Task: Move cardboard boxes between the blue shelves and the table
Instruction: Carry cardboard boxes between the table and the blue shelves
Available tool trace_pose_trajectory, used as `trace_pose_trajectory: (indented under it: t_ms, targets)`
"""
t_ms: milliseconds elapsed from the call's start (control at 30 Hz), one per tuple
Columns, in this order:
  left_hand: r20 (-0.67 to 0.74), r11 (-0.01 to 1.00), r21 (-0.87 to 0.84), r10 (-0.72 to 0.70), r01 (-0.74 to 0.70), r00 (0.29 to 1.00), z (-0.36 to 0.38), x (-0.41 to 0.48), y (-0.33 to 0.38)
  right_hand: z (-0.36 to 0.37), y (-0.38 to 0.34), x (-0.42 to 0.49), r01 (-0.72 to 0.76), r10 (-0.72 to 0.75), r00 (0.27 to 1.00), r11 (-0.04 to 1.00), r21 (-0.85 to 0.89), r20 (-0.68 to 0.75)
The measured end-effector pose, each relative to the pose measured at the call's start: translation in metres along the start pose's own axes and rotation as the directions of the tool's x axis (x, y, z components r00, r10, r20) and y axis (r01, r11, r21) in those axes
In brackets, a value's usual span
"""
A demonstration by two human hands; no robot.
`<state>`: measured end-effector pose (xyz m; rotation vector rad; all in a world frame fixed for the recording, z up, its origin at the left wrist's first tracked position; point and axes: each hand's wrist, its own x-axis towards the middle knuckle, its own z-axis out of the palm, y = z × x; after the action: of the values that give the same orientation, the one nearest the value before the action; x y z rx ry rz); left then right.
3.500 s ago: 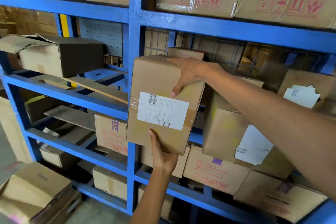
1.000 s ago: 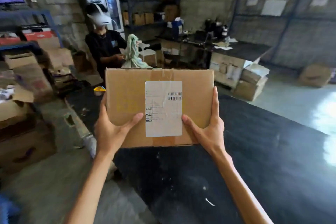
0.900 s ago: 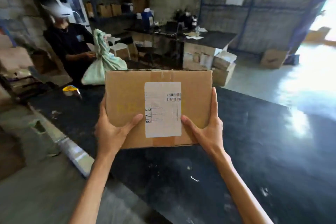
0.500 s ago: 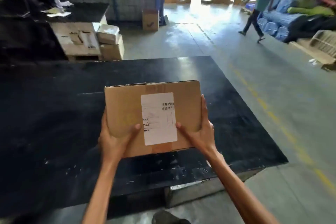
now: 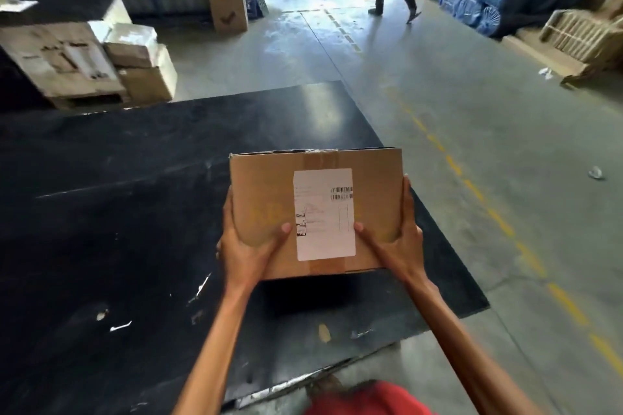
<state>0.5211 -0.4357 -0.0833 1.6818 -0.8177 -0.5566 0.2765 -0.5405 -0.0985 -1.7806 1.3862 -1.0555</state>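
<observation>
Presently the cardboard box is held clear of the black surface. A shadow lies on the surface directly below both hands, and no contact between box and surface is evident. The left hand is clamped on the box's lower left corner, thumb across the labelled face, fingers up the side. The right hand grips the opposite corner in like fashion. Whatever lies beneath the box is hidden.

Assessment: the step in hand appears to be setting the box down.

Recommended practice:
- Lower it level and land it on the bare patch beneath the hands.
- That patch sits near the surface's edge on the right-hand side, so placement should favour the left-hand side and leave no overhang.
- Any fingers under the base should slide out sideways before the full weight settles.
- Both hands should then let go together.

The box looks light and rigid enough for this.
</observation>
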Motion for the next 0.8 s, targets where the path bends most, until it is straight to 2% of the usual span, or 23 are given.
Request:
trace_pose_trajectory:
  t_ms: [200, 467, 800]
  targets:
    - [-0.078, 1.0, -0.027, 0.003, -0.005, 0.997, 0.088, 0.052, -0.003, -0.004, 0.051, 0.097, 0.02, -0.021, 1.0, 0.998, 0.054, 0.005]
    - [-0.132, 1.0, 0.003, -0.026, 0.027, 0.991, 0.156, 0.121, -0.012, 0.014, 0.096, 0.195, 0.019, -0.021, 1.0, 0.997, 0.07, 0.023]
    - [0.041, 0.96, -0.126, -0.245, 0.248, 0.969, 0.195, 0.191, -0.044, 0.047, 0.154, 0.262, -0.21, 0.182, 0.968, 0.964, 0.164, 0.171]
